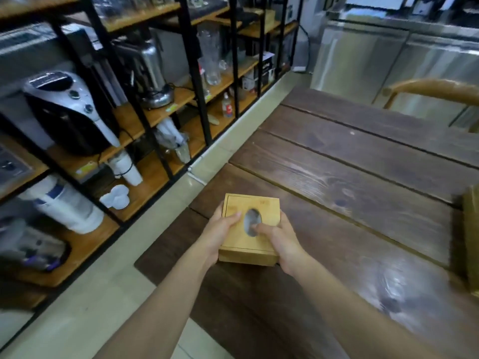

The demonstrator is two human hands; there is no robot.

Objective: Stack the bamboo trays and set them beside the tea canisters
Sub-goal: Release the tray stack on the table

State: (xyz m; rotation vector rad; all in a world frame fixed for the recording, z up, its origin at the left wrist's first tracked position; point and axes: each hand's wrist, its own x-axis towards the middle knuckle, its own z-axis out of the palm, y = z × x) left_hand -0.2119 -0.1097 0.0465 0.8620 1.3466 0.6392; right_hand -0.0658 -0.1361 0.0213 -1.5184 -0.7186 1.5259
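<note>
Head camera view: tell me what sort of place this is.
Probably the back area of a tea or drinks shop. The shelving rack holds stacked paper cups, glass pitchers and a countertop appliance; stainless steel cabinets stand behind a dark wooden table.

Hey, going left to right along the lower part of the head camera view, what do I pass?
White water jug on the shelf → left hand → bamboo box → right hand → bamboo piece at the table's right edge.
</note>
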